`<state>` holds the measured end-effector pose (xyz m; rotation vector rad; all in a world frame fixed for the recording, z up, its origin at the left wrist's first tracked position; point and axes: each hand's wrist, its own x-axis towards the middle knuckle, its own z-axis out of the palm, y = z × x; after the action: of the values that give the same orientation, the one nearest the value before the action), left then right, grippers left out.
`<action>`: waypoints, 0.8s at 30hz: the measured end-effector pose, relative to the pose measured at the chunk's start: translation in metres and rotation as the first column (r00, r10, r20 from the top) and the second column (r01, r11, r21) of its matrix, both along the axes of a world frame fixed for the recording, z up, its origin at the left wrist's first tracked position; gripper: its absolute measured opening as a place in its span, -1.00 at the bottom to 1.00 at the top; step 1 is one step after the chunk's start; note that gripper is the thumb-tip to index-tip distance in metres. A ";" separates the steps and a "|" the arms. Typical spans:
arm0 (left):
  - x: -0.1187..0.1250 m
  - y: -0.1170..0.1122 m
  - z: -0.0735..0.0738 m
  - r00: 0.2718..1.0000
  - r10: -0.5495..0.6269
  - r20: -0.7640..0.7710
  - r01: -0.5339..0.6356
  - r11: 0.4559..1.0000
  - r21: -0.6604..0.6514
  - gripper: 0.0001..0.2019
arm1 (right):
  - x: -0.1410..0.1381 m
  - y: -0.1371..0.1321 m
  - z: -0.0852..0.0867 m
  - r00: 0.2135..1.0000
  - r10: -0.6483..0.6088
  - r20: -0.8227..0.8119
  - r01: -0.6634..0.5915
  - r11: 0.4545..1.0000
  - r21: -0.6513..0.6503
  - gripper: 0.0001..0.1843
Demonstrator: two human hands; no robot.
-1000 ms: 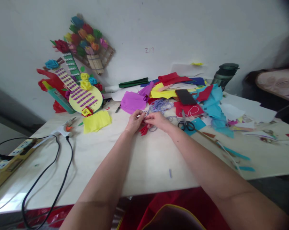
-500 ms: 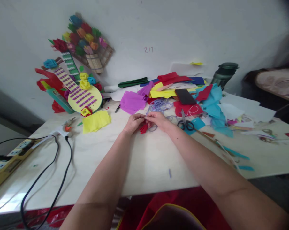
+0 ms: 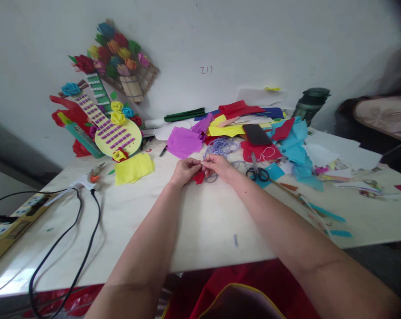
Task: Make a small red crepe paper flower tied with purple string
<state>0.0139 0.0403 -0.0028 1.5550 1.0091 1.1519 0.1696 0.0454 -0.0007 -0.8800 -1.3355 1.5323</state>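
My left hand point(image 3: 186, 171) and my right hand point(image 3: 217, 166) meet fingertip to fingertip over the middle of the table. Both are closed in a pinch on thin lavender yarn point(image 3: 212, 179), which loops below my right hand. Beneath the fingers a small gathered piece of red crepe paper point(image 3: 199, 178) sticks out toward me; its upper end is hidden. Just behind the hands lies a tangled heap of lavender yarn point(image 3: 223, 146). Scissors with black handles point(image 3: 257, 173) rest to the right of my right hand.
Purple crepe paper point(image 3: 184, 141), a phone point(image 3: 257, 134) and blue paper scraps point(image 3: 295, 146) lie behind. A yellow paper stack point(image 3: 134, 168), a corded glue gun point(image 3: 87, 180) and a power strip point(image 3: 17, 221) are left. A flower-decorated paper guitar point(image 3: 117, 138) leans by the wall. A dark bottle point(image 3: 311, 105) stands back right.
Both hands stay nearly in place, with only slight finger movement. The red crepe paper piece shows a little differently below them, its end more fanned.
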 end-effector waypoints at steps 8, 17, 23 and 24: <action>0.003 0.002 -0.001 0.999 0.027 0.037 -0.027 1.000 -0.015 -0.77 | -0.001 0.000 0.000 0.999 -0.048 -0.020 0.048 0.999 0.025 -0.82; 0.004 -0.003 0.004 0.984 -0.027 0.174 0.046 0.993 -0.108 -0.71 | -0.002 0.002 -0.001 0.997 -0.071 -0.032 0.072 0.997 0.023 -0.80; 0.005 -0.001 0.003 0.991 -0.025 0.132 0.035 0.996 -0.079 -0.68 | -0.004 0.002 0.000 0.996 -0.083 -0.023 0.084 0.996 0.032 -0.80; 0.004 0.000 0.003 0.994 -0.019 0.104 0.026 0.998 -0.063 -0.71 | -0.004 0.003 -0.001 0.996 -0.082 -0.018 0.082 0.996 0.036 -0.80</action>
<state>0.0182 0.0400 -0.0003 1.4372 0.9483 1.1610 0.1660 0.0479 -0.0015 -0.8872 -1.2960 1.4448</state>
